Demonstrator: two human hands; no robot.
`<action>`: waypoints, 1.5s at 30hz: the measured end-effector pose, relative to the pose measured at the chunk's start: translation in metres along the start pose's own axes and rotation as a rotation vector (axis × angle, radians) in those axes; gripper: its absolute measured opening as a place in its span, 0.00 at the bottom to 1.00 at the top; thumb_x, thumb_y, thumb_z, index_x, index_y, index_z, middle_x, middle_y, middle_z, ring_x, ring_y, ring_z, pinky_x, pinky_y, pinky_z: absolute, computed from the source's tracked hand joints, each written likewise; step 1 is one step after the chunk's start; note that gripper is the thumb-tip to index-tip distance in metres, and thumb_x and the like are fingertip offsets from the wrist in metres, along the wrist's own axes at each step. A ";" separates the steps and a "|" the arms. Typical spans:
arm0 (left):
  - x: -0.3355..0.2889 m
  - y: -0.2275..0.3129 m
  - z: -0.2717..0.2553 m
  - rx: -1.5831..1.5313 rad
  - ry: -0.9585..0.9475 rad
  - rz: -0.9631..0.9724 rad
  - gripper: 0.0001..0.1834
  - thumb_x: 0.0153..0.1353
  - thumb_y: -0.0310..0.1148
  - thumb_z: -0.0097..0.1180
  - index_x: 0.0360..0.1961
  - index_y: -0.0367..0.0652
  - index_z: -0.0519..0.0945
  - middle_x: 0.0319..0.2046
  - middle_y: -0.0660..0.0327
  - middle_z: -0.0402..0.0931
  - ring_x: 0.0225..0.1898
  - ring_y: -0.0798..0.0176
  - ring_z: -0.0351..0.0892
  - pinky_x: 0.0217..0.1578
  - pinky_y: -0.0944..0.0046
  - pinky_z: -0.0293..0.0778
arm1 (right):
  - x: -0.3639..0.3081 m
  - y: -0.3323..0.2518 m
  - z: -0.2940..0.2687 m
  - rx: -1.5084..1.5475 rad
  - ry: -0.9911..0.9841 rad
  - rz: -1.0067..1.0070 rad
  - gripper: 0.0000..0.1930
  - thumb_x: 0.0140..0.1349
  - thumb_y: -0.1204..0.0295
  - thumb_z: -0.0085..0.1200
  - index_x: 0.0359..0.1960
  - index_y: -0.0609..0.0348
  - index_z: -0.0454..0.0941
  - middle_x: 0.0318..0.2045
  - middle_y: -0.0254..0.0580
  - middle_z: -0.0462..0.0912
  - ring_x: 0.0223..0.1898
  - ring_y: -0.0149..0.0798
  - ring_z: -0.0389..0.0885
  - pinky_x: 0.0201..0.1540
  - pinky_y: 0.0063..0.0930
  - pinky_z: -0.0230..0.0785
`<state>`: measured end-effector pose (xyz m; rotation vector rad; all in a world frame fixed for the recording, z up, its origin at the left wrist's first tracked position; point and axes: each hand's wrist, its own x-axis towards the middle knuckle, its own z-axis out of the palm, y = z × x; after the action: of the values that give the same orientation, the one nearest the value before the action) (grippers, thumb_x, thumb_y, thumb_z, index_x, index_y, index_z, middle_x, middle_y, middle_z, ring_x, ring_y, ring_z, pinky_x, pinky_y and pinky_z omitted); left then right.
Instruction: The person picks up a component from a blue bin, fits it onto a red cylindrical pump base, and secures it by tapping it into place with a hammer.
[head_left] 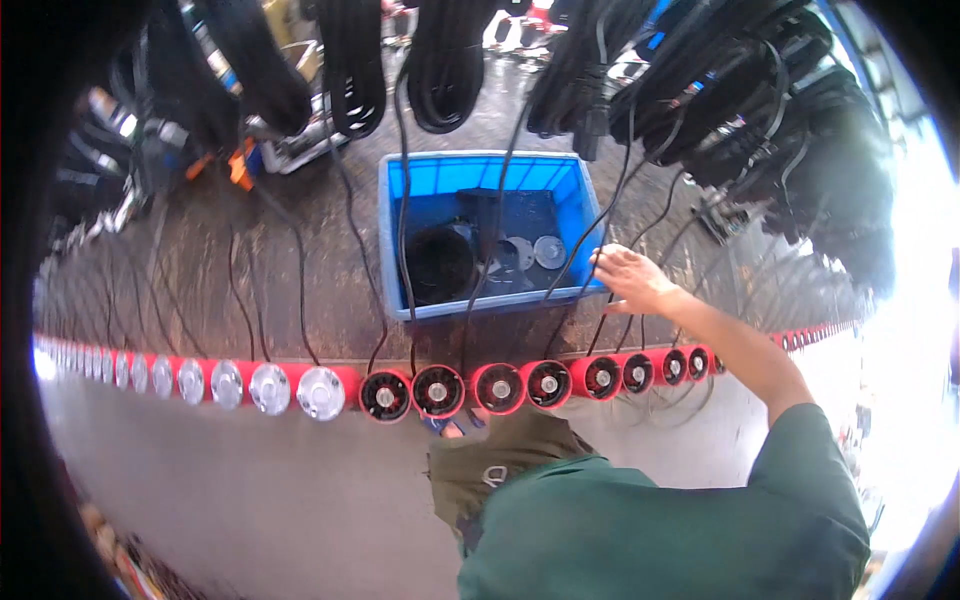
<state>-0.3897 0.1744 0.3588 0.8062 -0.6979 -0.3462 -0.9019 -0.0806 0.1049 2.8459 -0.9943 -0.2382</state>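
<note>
My right hand reaches in from the right and rests at the near right corner of a blue plastic crate. Its fingers are stretched out with the thumb apart, and nothing shows in its grasp. Inside the crate lie several clear round discs and a dark round piece. Along the table's near edge runs a row of red cylindrical housings. Those to the left carry silver caps; from the middle rightward, the dark insides show, as in one housing. My left hand is out of sight.
Bundles of black cable hang overhead, with thin black cords running down to the housings. The worn brown table bears an orange-handled tool at the far left. A grey floor lies below the row.
</note>
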 end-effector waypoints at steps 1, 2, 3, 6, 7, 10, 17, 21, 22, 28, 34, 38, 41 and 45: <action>0.006 -0.014 -0.002 -0.032 0.065 -0.218 0.12 0.73 0.45 0.54 0.36 0.50 0.72 0.33 0.66 0.60 0.34 0.66 0.61 0.35 0.62 0.60 | -0.022 -0.002 -0.008 -0.148 -0.047 0.045 0.29 0.57 0.53 0.73 0.55 0.55 0.80 0.55 0.43 0.82 0.65 0.51 0.78 0.77 0.51 0.63; 0.007 -0.034 -0.002 -0.049 0.121 -0.425 0.17 0.71 0.37 0.53 0.24 0.50 0.64 0.27 0.68 0.54 0.31 0.67 0.55 0.35 0.63 0.56 | -0.038 -0.005 -0.014 -0.059 -0.093 0.153 0.25 0.59 0.57 0.71 0.55 0.55 0.81 0.54 0.44 0.82 0.64 0.51 0.79 0.75 0.50 0.65; 0.005 -0.074 -0.004 0.027 -0.070 -0.288 0.10 0.71 0.39 0.54 0.38 0.44 0.72 0.31 0.62 0.64 0.35 0.64 0.64 0.34 0.64 0.61 | -0.052 -0.011 -0.018 0.003 -0.140 0.248 0.22 0.61 0.60 0.68 0.54 0.56 0.81 0.52 0.44 0.83 0.62 0.51 0.80 0.72 0.49 0.66; -0.037 -0.152 0.016 0.159 -0.395 -0.221 0.15 0.72 0.39 0.59 0.39 0.34 0.82 0.38 0.55 0.80 0.36 0.63 0.77 0.40 0.62 0.75 | -0.074 -0.027 -0.015 0.191 -0.064 0.467 0.15 0.65 0.67 0.62 0.51 0.57 0.83 0.48 0.46 0.85 0.58 0.52 0.82 0.66 0.48 0.72; -0.050 -0.171 0.027 0.188 -0.552 -0.246 0.09 0.70 0.31 0.61 0.41 0.33 0.84 0.40 0.55 0.81 0.38 0.63 0.78 0.42 0.62 0.76 | -0.071 -0.028 -0.009 0.247 0.016 0.530 0.13 0.66 0.68 0.61 0.49 0.57 0.84 0.47 0.46 0.85 0.56 0.52 0.83 0.63 0.48 0.74; -0.084 -0.236 0.079 0.313 -1.019 -0.347 0.09 0.68 0.19 0.62 0.48 0.35 0.86 0.43 0.54 0.83 0.41 0.60 0.83 0.46 0.64 0.78 | -0.039 -0.018 0.017 0.351 0.234 0.632 0.11 0.65 0.73 0.58 0.46 0.59 0.86 0.46 0.50 0.86 0.54 0.55 0.84 0.60 0.46 0.76; -0.155 -0.352 0.124 0.820 -1.511 0.062 0.26 0.63 0.28 0.67 0.61 0.30 0.79 0.60 0.42 0.79 0.64 0.38 0.75 0.69 0.46 0.70 | 0.075 0.016 0.105 0.262 -0.065 0.741 0.15 0.56 0.73 0.66 0.46 0.59 0.86 0.52 0.49 0.88 0.61 0.53 0.82 0.61 0.46 0.78; -0.163 -0.355 0.107 0.812 -1.464 0.070 0.26 0.63 0.28 0.66 0.62 0.31 0.79 0.62 0.42 0.78 0.70 0.36 0.71 0.73 0.43 0.65 | 0.099 0.039 0.150 0.438 -0.243 0.710 0.30 0.50 0.69 0.72 0.58 0.63 0.84 0.56 0.56 0.86 0.61 0.58 0.82 0.62 0.49 0.80; -0.164 -0.352 0.108 0.832 -1.435 0.008 0.25 0.64 0.28 0.66 0.61 0.31 0.80 0.62 0.42 0.78 0.70 0.35 0.71 0.74 0.43 0.64 | 0.098 0.046 0.158 0.467 -0.255 0.706 0.28 0.49 0.68 0.73 0.55 0.63 0.86 0.56 0.58 0.85 0.61 0.59 0.83 0.60 0.49 0.81; -0.178 -0.334 0.139 0.880 -1.164 -0.126 0.18 0.65 0.25 0.66 0.56 0.33 0.83 0.54 0.44 0.84 0.60 0.39 0.80 0.65 0.46 0.74 | 0.095 0.049 0.154 0.992 -0.213 0.812 0.17 0.55 0.69 0.63 0.44 0.66 0.91 0.47 0.62 0.92 0.51 0.60 0.92 0.56 0.49 0.85; -0.189 -0.328 0.149 0.711 -0.840 -0.431 0.14 0.71 0.26 0.64 0.55 0.33 0.83 0.47 0.56 0.85 0.46 0.62 0.83 0.51 0.62 0.78 | 0.091 0.074 0.116 1.119 0.392 1.081 0.19 0.60 0.57 0.64 0.38 0.64 0.86 0.40 0.66 0.89 0.46 0.65 0.90 0.50 0.52 0.84; -0.195 -0.321 0.170 0.851 -0.799 -0.309 0.10 0.74 0.24 0.61 0.53 0.35 0.85 0.45 0.59 0.88 0.42 0.67 0.84 0.47 0.65 0.78 | 0.057 0.093 0.079 1.005 0.748 1.018 0.17 0.73 0.58 0.59 0.36 0.61 0.79 0.30 0.59 0.86 0.36 0.61 0.87 0.41 0.53 0.78; -0.203 -0.300 0.197 0.818 -0.850 -0.170 0.11 0.71 0.23 0.63 0.53 0.35 0.85 0.45 0.58 0.87 0.41 0.66 0.84 0.46 0.64 0.78 | 0.024 0.074 0.034 1.381 0.656 1.023 0.15 0.70 0.62 0.65 0.36 0.63 0.80 0.28 0.54 0.86 0.33 0.53 0.87 0.39 0.47 0.78; -0.220 -0.266 0.228 0.876 -1.240 0.074 0.36 0.52 0.34 0.81 0.61 0.34 0.81 0.60 0.46 0.81 0.60 0.43 0.81 0.60 0.49 0.78 | -0.031 0.009 -0.021 1.312 0.585 0.877 0.14 0.61 0.66 0.72 0.39 0.66 0.86 0.29 0.52 0.90 0.31 0.43 0.91 0.36 0.38 0.81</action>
<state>-0.7127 -0.0060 0.1732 1.3660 -2.1268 -0.4666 -0.9275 -0.0668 0.1302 2.3709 -2.6336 1.7352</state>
